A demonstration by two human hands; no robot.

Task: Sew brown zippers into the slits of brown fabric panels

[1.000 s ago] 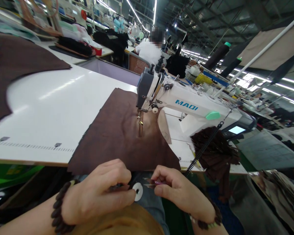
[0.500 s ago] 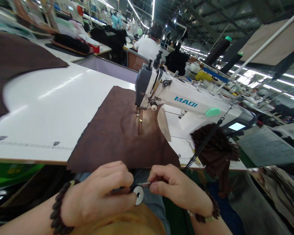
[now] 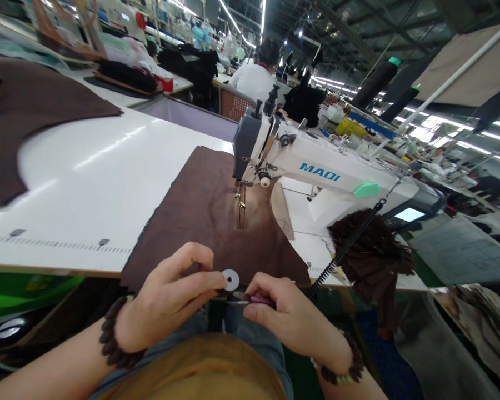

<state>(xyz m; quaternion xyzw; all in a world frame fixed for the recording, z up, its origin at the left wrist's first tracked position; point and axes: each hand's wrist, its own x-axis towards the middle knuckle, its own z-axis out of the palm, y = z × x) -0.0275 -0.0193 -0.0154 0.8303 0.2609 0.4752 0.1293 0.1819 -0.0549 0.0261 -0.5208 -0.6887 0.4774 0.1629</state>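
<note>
White disc (image 3: 230,279) seems pinched in L hand (image 3: 164,303), pink-handled tool (image 3: 258,300) held narrow in R hand (image 3: 295,325); brown fabric panel (image 3: 183,233) at 12 o'clock on worktop (image 3: 66,183), under sewing machine (image 3: 316,166); small-part handling in hand, steady pinch called for

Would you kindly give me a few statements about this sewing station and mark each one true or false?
The right hand holds a pink-handled metal tool. True.
The left hand wears a wristwatch. False: its wrist has a dark bead bracelet.
The brown panel lies on a green tabletop. False: it lies on a white tabletop.
The sewing machine reads MAQI on its arm. True.
The white disc sits on the sewing machine. False: it is at the left hand's fingertips.
</note>
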